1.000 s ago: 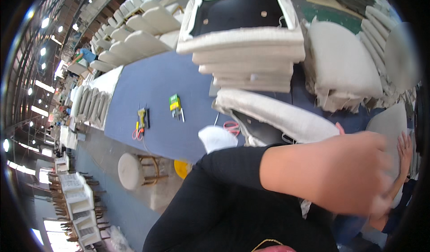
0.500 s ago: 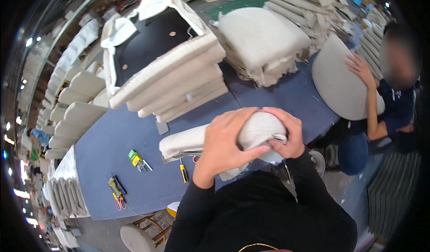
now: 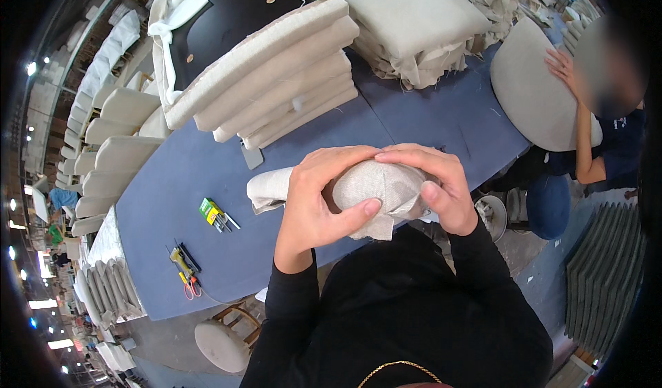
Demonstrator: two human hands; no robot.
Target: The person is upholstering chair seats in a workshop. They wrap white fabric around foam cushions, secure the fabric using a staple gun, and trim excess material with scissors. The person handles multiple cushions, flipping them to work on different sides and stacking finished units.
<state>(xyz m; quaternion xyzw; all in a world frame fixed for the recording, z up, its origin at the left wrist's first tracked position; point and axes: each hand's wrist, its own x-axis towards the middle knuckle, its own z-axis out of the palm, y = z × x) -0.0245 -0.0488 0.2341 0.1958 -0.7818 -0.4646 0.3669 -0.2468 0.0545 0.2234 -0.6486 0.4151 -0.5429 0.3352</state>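
Note:
Both hands are on a beige fabric-covered chair pad (image 3: 376, 187) just over the table's near edge. My left hand (image 3: 314, 198) curls over its left side, with the thumb pressed on the rounded end that faces me. Around the right side goes my right hand (image 3: 441, 185), its fingers stretched across the top and almost meeting the left fingers. A loose fabric corner hangs below the left thumb. The pad's far part (image 3: 269, 188) shows left of my left hand; its middle is hidden.
A blue-covered table (image 3: 165, 202) carries stacked beige chair pads (image 3: 276, 78), another cushion stack (image 3: 414, 19), a green-yellow box (image 3: 210, 211), a yellow-black tool (image 3: 183, 258) and red-handled scissors (image 3: 191, 289). At right, a co-worker's hand (image 3: 564, 71) rests on a rounded panel (image 3: 531, 92). A stool (image 3: 222, 345) stands below.
The rounded end has turned toward me, and a fabric corner now hangs below it. My left thumb has moved onto that end. The screwdriver has gone out of sight by my left arm.

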